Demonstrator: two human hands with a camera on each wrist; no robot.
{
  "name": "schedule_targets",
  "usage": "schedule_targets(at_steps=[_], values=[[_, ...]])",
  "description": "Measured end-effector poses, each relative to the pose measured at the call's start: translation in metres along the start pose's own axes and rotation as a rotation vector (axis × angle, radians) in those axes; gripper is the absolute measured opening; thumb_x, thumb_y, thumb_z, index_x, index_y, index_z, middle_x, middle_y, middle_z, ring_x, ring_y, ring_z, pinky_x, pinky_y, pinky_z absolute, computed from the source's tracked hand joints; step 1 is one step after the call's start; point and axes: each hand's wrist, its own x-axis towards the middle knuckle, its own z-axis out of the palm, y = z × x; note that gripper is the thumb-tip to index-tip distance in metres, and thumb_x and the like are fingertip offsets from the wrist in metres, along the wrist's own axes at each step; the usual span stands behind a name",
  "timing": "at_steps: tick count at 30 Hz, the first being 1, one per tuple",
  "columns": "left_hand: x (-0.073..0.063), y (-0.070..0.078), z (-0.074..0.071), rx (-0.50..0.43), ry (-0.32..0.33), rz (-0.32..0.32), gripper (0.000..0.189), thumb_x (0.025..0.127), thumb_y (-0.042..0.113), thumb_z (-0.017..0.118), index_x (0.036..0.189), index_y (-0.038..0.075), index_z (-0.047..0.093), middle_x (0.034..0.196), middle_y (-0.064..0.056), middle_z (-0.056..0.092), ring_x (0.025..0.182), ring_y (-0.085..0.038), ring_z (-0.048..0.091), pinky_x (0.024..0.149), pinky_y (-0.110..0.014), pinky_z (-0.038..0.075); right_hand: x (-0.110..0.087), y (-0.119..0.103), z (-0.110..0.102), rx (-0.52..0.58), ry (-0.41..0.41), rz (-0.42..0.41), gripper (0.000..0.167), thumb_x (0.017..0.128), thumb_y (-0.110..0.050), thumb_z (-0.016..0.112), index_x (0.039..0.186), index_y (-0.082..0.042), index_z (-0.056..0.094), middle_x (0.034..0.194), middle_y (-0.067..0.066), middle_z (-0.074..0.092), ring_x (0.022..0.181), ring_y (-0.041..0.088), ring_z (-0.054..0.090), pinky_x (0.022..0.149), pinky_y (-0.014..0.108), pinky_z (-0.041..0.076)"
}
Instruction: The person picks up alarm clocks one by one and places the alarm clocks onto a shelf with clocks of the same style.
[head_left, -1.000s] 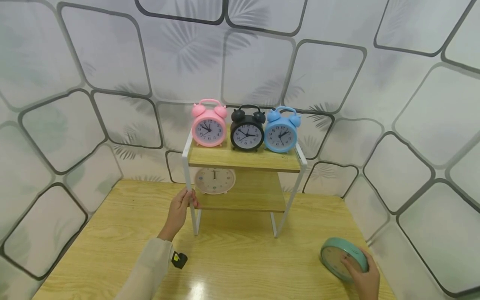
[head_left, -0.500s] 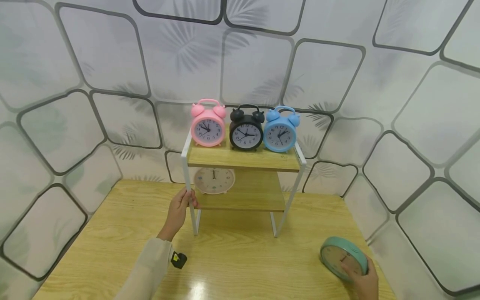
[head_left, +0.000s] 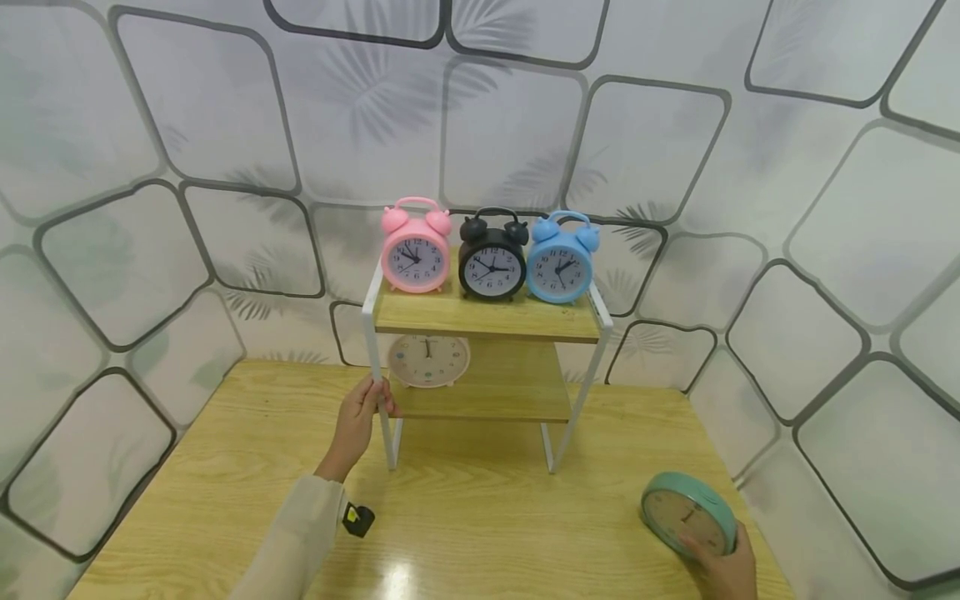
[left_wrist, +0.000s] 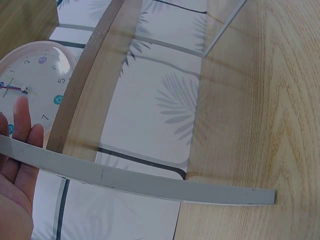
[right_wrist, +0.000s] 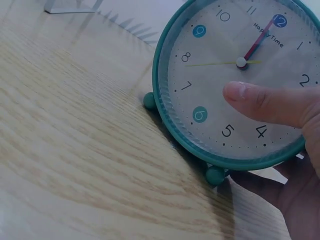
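Observation:
My left hand [head_left: 357,423] grips the white front-left leg [left_wrist: 150,182] of a small two-tier wooden shelf [head_left: 487,323], its fingers curled round the metal. Behind those fingers, a cream round clock [head_left: 429,363] stands on the lower tier. At the right of the table, my right hand [head_left: 726,568] holds a green round clock [head_left: 686,518] by its lower right edge. The thumb [right_wrist: 270,104] lies across the clock's face and the other fingers go behind it, partly hidden. In the right wrist view the clock is tilted, with its two small feet at the wooden tabletop.
On the top tier stand a pink alarm clock [head_left: 416,258], a black alarm clock [head_left: 492,265] and a blue alarm clock [head_left: 560,265] in a row. Patterned walls [head_left: 517,133] enclose the back and sides of the wooden table [head_left: 480,517].
The right hand has slipped slightly downward along the green clock, which has turned a little with it. The left hand and the shelf have stayed in place.

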Motion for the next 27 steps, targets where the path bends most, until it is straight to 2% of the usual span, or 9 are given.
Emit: schedule_targets(at_steps=[2,4,8,10,17,24,27], values=[[0.000,0.001,0.000,-0.003,0.003,-0.001,0.031,0.103,0.007,0.031,0.086,-0.013,0.046,0.070,-0.025,0.049,0.064,-0.012,0.062,0.065,-0.029,0.057,-0.001,-0.001,0.000,-0.033,0.026,-0.004,0.085,0.078,-0.035,0.076,0.139,0.002,0.029,0.133,0.027,0.043,0.083,-0.011,0.043,0.087,0.039,0.045],[0.000,0.002,0.000,0.000,0.005,-0.002,0.031,0.103,0.007,0.031,0.086,-0.013,0.046,0.070,-0.025,0.049,0.063,-0.011,0.062,0.065,-0.029,0.057,-0.001,-0.001,-0.001,-0.048,0.039,-0.008,0.083,0.078,-0.036,0.077,0.136,0.002,0.033,0.130,0.027,0.046,0.074,-0.023,0.031,0.078,0.027,0.043],[0.000,0.002,0.000,0.011,0.010,-0.006,0.030,0.103,0.007,0.031,0.086,-0.013,0.047,0.070,-0.026,0.050,0.063,-0.013,0.062,0.065,-0.030,0.057,-0.001,-0.001,-0.001,-0.042,0.056,-0.013,0.081,0.076,-0.035,0.078,0.135,0.002,0.036,0.129,0.028,0.048,0.072,-0.024,0.032,0.068,0.013,0.037],[0.000,0.000,0.000,0.018,0.010,-0.001,0.030,0.102,0.006,0.031,0.086,-0.012,0.047,0.070,-0.025,0.050,0.063,-0.013,0.062,0.065,-0.030,0.057,-0.001,-0.001,0.000,-0.042,0.067,-0.013,0.081,0.076,-0.034,0.079,0.134,0.002,0.037,0.128,0.029,0.049,0.072,-0.023,0.033,0.067,0.013,0.038],[0.002,-0.022,-0.003,0.002,0.021,-0.008,0.030,0.103,0.008,0.031,0.087,-0.011,0.048,0.069,-0.020,0.052,0.062,-0.010,0.062,0.065,-0.027,0.057,0.001,0.000,0.003,-0.053,0.104,-0.020,0.079,0.073,-0.035,0.081,0.131,0.001,0.042,0.124,0.028,0.053,0.072,-0.022,0.033,0.072,0.020,0.041],[0.003,-0.029,-0.004,-0.024,0.019,0.022,0.033,0.103,0.014,0.032,0.087,-0.010,0.048,0.068,-0.001,0.054,0.063,-0.005,0.061,0.064,-0.025,0.056,0.003,-0.004,0.007,-0.035,0.086,-0.002,0.080,0.074,-0.037,0.080,0.132,0.001,0.042,0.127,0.026,0.052,0.074,-0.022,0.033,0.077,0.025,0.042],[0.003,-0.029,-0.003,-0.028,0.019,0.020,0.033,0.103,0.013,0.033,0.087,-0.010,0.048,0.067,-0.002,0.054,0.063,-0.005,0.061,0.063,-0.024,0.056,0.001,-0.012,0.007,-0.015,0.059,0.002,0.079,0.076,-0.039,0.077,0.134,0.000,0.040,0.129,0.026,0.050,0.074,-0.022,0.034,0.076,0.021,0.042]])
